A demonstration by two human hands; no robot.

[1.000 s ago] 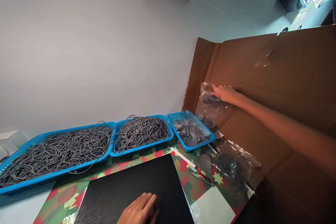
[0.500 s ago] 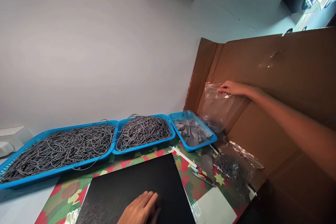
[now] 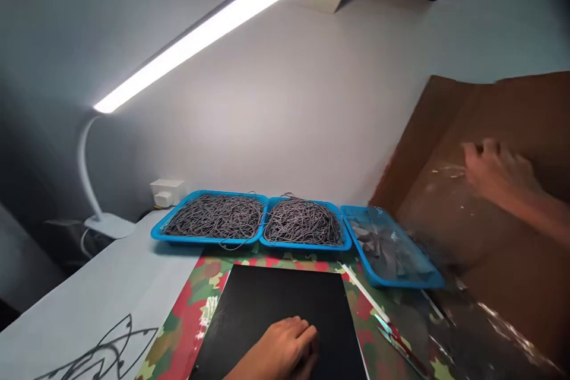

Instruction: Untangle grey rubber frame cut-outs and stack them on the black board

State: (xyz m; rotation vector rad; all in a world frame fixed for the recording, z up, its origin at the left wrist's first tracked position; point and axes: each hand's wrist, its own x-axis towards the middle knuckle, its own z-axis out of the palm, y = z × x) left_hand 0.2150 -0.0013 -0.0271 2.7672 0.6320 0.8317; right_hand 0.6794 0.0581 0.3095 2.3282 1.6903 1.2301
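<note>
My left hand rests on the black board, fingers curled under; whatever they hold, if anything, is hidden. My right hand is raised at the right, in front of the brown cardboard, and slightly blurred. Its fingers are pinched at the top of a clear plastic bag, which shows mainly as glints and a haze. Below and left of that hand, a blue basket contains grey flat strips. Scissors with red handles lie beside the board.
Two blue baskets full of grey cords stand along the wall. A lit lamp hangs over the left side. Black cord loops lie on the white table. A white strip lies by the board.
The view has swung left, bringing in the lamp and the black cord loops. My right hand has moved away from the cardboard's left fold with the bag. My left hand stays on the board.
</note>
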